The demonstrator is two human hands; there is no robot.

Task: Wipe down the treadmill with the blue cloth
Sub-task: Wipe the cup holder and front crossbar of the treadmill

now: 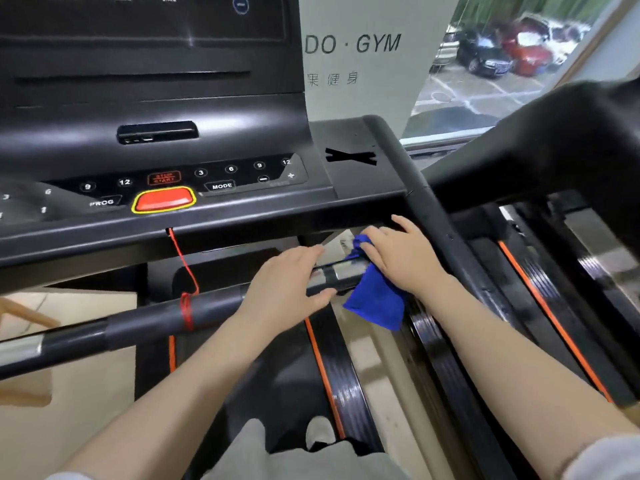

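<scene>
We see the blue cloth (pixel 375 297), soft, light and floppy, centre-right of frame, draped over the treadmill's crossbar (pixel 145 323), right hand (pixel 401 259) fingers closed around its bunched top, left hand (pixel 282 289) spread open on the bar, holding nothing.

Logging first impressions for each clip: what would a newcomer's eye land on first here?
Probably the bright blue cloth, pressed by the right hand onto the horizontal black-and-chrome handlebar at centre frame, with the left hand resting on the bar beside it. Next, the red yellow-rimmed stop button on the black console above, its thin red safety cord dangling to the bar.
</scene>
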